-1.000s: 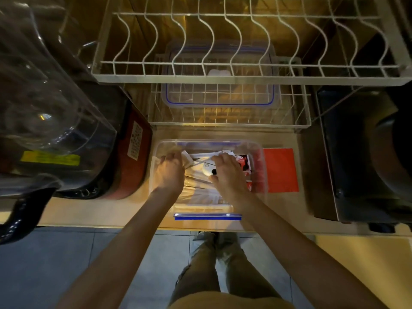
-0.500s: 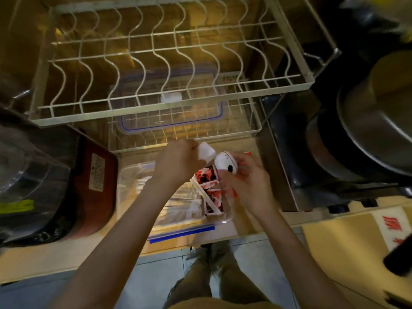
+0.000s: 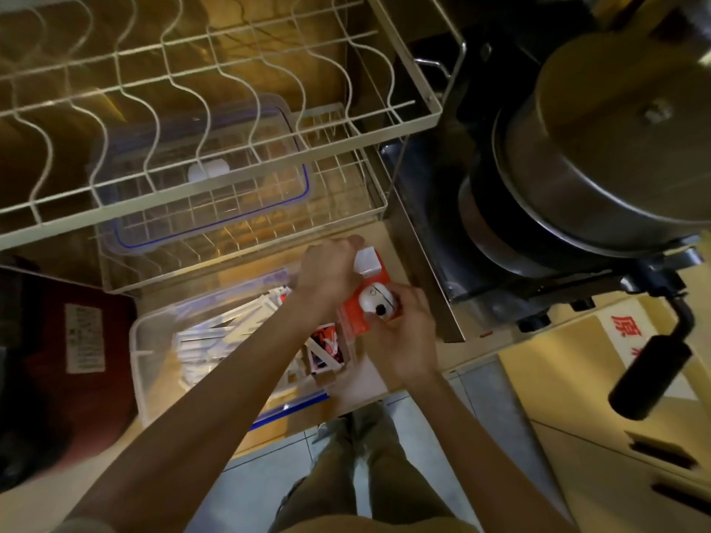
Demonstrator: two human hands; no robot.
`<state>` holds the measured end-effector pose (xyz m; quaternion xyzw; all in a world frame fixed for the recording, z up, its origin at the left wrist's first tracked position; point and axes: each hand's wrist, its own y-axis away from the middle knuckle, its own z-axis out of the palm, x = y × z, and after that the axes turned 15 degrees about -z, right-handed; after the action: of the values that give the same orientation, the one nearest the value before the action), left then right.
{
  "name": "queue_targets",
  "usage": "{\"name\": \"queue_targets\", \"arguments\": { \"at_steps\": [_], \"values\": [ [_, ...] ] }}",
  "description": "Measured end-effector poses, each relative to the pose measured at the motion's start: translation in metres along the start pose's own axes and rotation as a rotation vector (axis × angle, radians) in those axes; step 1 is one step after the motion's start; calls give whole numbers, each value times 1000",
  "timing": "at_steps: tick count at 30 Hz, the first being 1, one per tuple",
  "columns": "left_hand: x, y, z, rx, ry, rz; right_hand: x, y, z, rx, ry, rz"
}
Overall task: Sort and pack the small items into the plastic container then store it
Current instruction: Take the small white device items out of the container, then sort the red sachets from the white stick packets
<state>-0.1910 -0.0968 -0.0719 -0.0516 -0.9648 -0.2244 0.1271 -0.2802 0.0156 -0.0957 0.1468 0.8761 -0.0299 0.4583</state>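
Observation:
A clear plastic container (image 3: 154,363) sits on the shelf, holding white packets (image 3: 215,340) and red-printed sachets (image 3: 327,348). My left hand (image 3: 331,271) is above its far right corner, shut on a small white block (image 3: 367,261). My right hand (image 3: 400,340) holds a small round white device with a black dot (image 3: 377,302) just right of the container, over a red sheet (image 3: 354,321). A clear lid with a blue seal (image 3: 215,209) lies in the lower wire rack behind.
A wire dish rack (image 3: 231,163) overhangs the shelf at the back. A red-and-black appliance (image 3: 77,359) stands left of the container. On the right a large steel pot (image 3: 600,155) rests on a black stove, with a black handle (image 3: 650,371) sticking out.
Both hands came up out of the container and moved right, the left one carrying the white block and the right one the round white device. The view swung to the right.

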Motion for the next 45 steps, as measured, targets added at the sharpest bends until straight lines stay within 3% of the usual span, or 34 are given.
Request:
{"name": "queue_targets", "arguments": {
  "at_steps": [16,20,26,29,32,39,45],
  "values": [
    [-3,-5,4,-50,-23,50,-4,-7,-1,-121,59,19],
    [-15,17,-12,72,267,94,-18,-10,-11,-90,92,27],
    [-65,58,-17,251,611,-57,-55,-7,-13,50,-36,-191],
    [-95,75,4,304,630,-178,-65,-11,2,-56,-183,-156],
    [-116,82,30,235,464,-216,-65,-15,26,-210,-306,6],
    [-126,81,64,26,92,-207,-61,-18,81,-596,407,-353],
    [-133,77,78,-38,116,-182,-60,-34,96,-783,700,-436]
  ]
}}
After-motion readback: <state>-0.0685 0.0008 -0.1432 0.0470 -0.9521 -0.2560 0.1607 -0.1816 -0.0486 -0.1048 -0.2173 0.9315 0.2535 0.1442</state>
